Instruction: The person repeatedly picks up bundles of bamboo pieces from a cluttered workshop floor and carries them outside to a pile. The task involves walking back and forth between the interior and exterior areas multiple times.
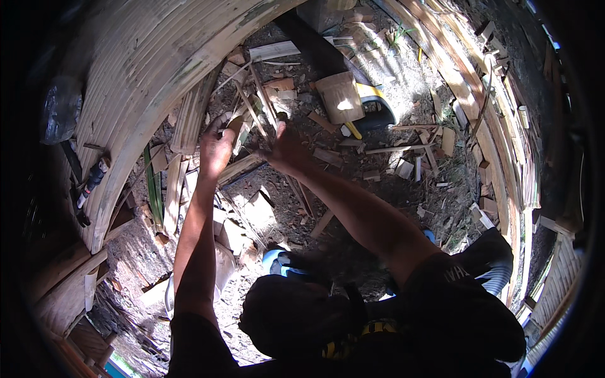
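Both of my arms reach forward over ground littered with wood scraps. Fingers curled, my left hand (pixel 216 150) closes on a small brown piece of wood (pixel 236 125), partly hidden by the hand. To its right, my right hand (pixel 287 150) is closed around thin wooden strips (pixel 263 94) that stick out beyond its fingers, away from me. More slim strips (pixel 248 104) lie between the two hands. How many strips the right hand grips is hard to make out in the shadow.
A large curved stack of ribbed planks (pixel 157 57) spans the far left. Long boards (pixel 469 94) curve along the right. Ahead lie a wooden block (pixel 340 97) and a yellow-and-black object (pixel 377 104). A clear plastic bottle (pixel 62 110) and a dark-handled tool (pixel 93 183) rest at left.
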The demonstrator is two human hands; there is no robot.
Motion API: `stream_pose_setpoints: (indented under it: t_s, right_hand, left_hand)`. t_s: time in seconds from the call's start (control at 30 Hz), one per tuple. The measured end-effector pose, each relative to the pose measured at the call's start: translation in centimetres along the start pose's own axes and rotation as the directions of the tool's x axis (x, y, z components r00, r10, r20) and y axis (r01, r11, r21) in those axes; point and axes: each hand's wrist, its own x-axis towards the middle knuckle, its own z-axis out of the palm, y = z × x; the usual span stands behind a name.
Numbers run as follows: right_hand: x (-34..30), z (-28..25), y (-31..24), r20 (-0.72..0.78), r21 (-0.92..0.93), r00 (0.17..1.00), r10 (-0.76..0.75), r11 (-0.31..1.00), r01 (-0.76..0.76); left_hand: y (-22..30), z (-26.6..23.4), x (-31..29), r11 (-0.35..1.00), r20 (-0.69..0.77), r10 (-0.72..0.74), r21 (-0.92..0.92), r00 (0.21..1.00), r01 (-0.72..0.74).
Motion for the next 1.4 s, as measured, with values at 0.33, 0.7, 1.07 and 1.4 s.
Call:
stream_pose_setpoints:
  t_s: [0.33, 0.7, 1.07, 1.4]
  right_hand:
    - [18.3, -2.8, 4.6, 0.186, -0.332, 0.906, -0.381, 0.843, 0.423]
    - [23.2, -2.6, 5.2, 0.377, -0.547, 0.924, -0.058, 0.792, 0.273]
    - [12.8, -10.6, 6.1, 0.588, -0.442, 0.682, -0.436, 0.533, 0.722]
    - [7.4, -20.7, 7.3, 0.473, -0.132, 0.741, -0.477, 0.793, 0.595]
  left_hand:
    - [-2.6, -9.2, -0.1, 0.910, -0.135, -0.012, 0.409, 0.991, 0.067]
    - [-3.3, -6.0, 2.1, 0.693, 0.001, -0.365, 0.668, 0.931, 0.271]
    - [0.2, 7.3, -13.5, 0.837, 0.156, -0.407, -0.331, 0.900, 0.436]
    - [-4.0, 3.8, -19.8, 0.705, 0.472, -0.091, -0.591, 0.877, 0.392]
